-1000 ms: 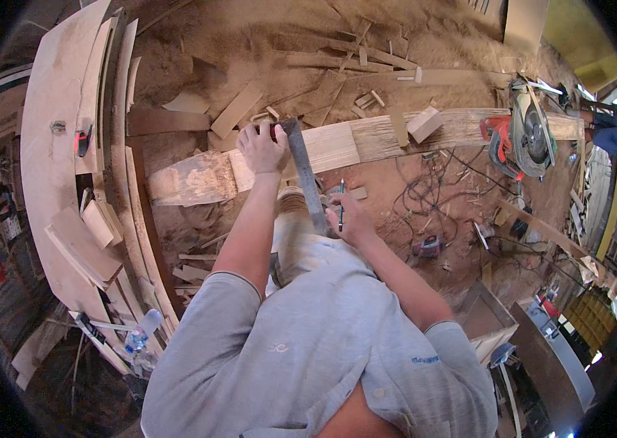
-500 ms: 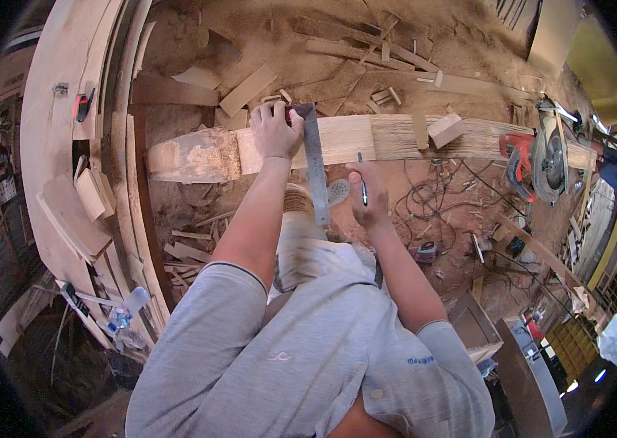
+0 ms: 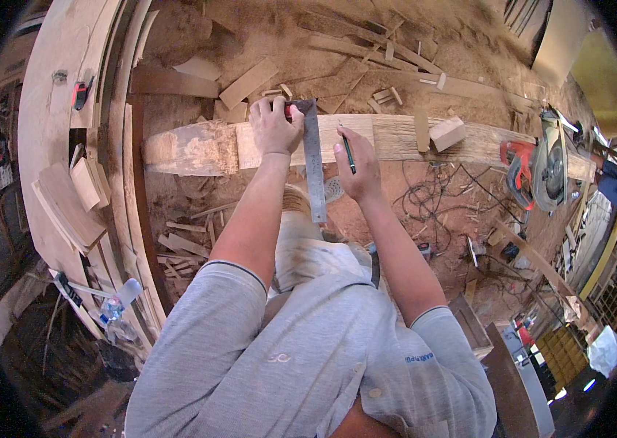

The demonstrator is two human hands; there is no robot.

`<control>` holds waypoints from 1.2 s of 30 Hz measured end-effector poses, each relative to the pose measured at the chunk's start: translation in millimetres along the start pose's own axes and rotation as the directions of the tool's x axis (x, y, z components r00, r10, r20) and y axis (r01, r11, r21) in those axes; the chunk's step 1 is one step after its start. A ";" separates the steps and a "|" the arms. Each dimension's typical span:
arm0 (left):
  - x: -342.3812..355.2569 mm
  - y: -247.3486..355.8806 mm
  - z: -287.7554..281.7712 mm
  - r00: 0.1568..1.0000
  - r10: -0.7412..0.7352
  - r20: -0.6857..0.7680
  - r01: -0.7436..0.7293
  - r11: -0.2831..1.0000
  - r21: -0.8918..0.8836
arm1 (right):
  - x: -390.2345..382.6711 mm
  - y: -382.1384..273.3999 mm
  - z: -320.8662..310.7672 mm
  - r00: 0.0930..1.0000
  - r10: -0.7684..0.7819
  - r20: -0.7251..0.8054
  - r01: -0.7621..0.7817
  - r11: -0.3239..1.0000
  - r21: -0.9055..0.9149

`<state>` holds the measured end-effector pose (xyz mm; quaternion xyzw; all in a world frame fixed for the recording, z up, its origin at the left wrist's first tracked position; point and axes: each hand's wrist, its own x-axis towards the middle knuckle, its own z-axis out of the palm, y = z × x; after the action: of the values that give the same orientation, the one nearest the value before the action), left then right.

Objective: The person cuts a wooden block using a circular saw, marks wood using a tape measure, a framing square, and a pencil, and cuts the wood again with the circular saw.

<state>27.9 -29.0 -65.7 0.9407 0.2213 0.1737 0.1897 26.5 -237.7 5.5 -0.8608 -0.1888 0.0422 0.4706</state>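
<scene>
My left hand (image 3: 274, 125) grips the dark red handle of a metal square (image 3: 316, 175), whose blade lies across a long pale wooden plank (image 3: 345, 153) and reaches past its near edge. Just right of the blade, my right hand (image 3: 358, 164) holds a slim dark green pencil (image 3: 348, 153), its point at the plank's surface. The plank has rough, weathered portions at both sides of a smoother middle. A wood block (image 3: 447, 133) and a thin offcut (image 3: 421, 129) rest on it farther right.
A red circular saw (image 3: 520, 166) sits at the plank's right end. Stacked boards (image 3: 56, 139) stand left, carrying a red-black tool (image 3: 79, 95). Wood scraps, sawdust and cords (image 3: 432, 197) cover the floor. A person in dark clothing (image 3: 608, 182) appears at the far right.
My left hand and the square have shifted slightly up in the picture. My right hand with the pencil has moved up from beside the blade's lower end onto the plank.
</scene>
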 end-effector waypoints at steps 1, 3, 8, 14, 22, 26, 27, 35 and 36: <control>0.6 -0.6 0.5 1.000 0.013 0.003 -0.013 1.000 0.002 | -1.3 1.6 -0.7 1.000 0.006 0.015 -0.006 1.000 -0.009; 1.3 -1.4 1.9 1.000 0.018 0.005 -0.018 1.000 -0.015 | -2.2 3.1 -0.1 0.999 0.012 0.029 -0.012 1.000 -0.018; 1.1 -2.7 1.1 0.999 0.032 -0.003 -0.032 0.999 -0.030 | 0.0 -0.9 0.1 0.999 -0.003 0.055 0.005 0.999 -0.044; 2.0 -1.5 1.1 1.000 0.007 0.008 -0.007 0.999 -0.040 | 14.2 -10.0 -0.7 0.993 -0.060 0.102 0.065 0.997 -0.047; 2.4 -0.4 -0.5 0.998 0.013 0.054 -0.012 1.000 -0.024 | 30.6 -13.2 7.4 0.976 0.043 0.212 -0.014 0.991 -0.136; 1.4 -3.9 1.8 0.997 -0.010 0.075 0.011 1.000 -0.007 | -7.3 -14.5 -5.7 0.910 0.154 0.385 -0.059 0.967 -0.249; 0.9 -3.8 2.6 0.998 -0.003 0.062 0.004 1.000 -0.014 | -12.8 -13.4 -4.8 0.910 0.154 0.386 -0.058 0.967 -0.250; 2.3 -4.7 6.8 0.999 0.005 0.050 -0.005 1.000 -0.006 | 69.1 -29.7 11.9 0.919 0.326 0.221 -0.320 0.945 -0.063; 1.6 -3.6 6.0 0.998 -0.002 0.058 0.003 1.000 -0.018 | 68.6 -27.0 13.1 0.919 0.327 0.220 -0.321 0.945 -0.063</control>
<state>30.4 -26.9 -72.1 0.9433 0.2154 0.1479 0.2049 79.0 -189.2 27.8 -0.8757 -0.0971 0.2153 0.4212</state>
